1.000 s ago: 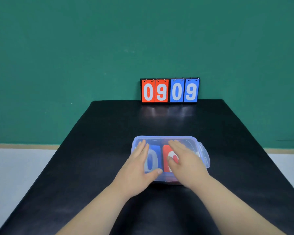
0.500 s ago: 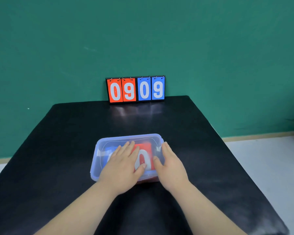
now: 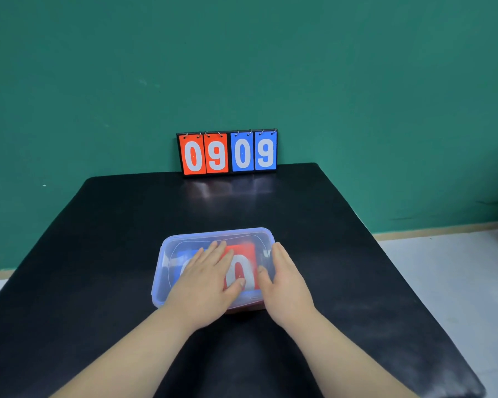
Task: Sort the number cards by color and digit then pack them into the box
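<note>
Number cards [image 3: 242,249] are inside the box [image 3: 158,282], seen thru its clear lid [image 3: 260,239]: red card [image 3: 239,272] w/ a white 0 at centre-right, blue card [image 3: 184,259] to its left and mostly hidden. Can't tell how many lie stacked under each.

Head view, the only one: the box sits near the middle of the black table [image 3: 98,254], close to the person, long axis running left-right across the view. Both forearms come in from the near edge. The left hand [image 3: 204,280] lies flat on the left half of the lid, fingers straight and slightly spread, pointing away, thumb tip resting over the white 0. It presses and grips nothing. The right hand [image 3: 288,282] is at the right short end of the box, fingers straight and together along that end, thumb on the lid's top edge. It also clamps nothing. Any latch there is covered, so can't confirm one.

Judgement: sorting and packing look done, and closing is prob. the step in hand. The right end is the part to secure, and the right hand is nearer it and already touching. The left hand is placed to steady the box vs. sliding.

At the far table edge a flip scoreboard [image 3: 227,153] reads 09 red, 09 blue, leaning at the green wall [image 3: 242,53], well apart from the box.
</note>
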